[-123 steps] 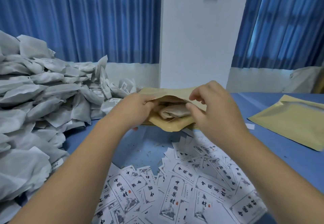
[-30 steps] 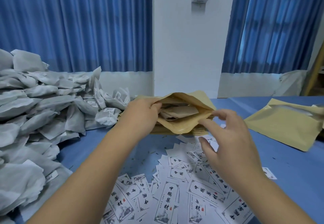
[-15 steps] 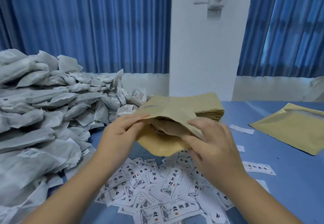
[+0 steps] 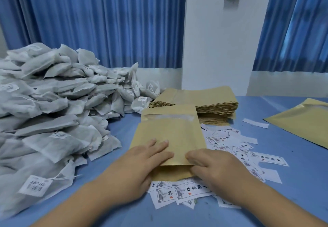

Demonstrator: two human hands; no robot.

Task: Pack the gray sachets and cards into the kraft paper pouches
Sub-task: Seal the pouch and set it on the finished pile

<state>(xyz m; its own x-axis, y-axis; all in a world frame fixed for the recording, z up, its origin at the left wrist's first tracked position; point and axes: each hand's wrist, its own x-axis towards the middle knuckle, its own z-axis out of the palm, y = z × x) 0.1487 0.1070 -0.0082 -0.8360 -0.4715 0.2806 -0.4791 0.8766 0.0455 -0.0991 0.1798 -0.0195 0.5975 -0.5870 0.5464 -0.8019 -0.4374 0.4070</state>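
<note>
Pressed by the flat left hand (image 4: 142,166) and pinched by the right hand (image 4: 218,170), the kraft pouch (image 4: 170,130) is flanked by sachets (image 4: 53,111), cards (image 4: 184,191) and stacked pouches (image 4: 209,102).

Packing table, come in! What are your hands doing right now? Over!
Left hand flat on kraft pouch. Right hand pinching its near edge. Pouch lying on loose cards, sachet pile at left. Nothing blocking.
</note>
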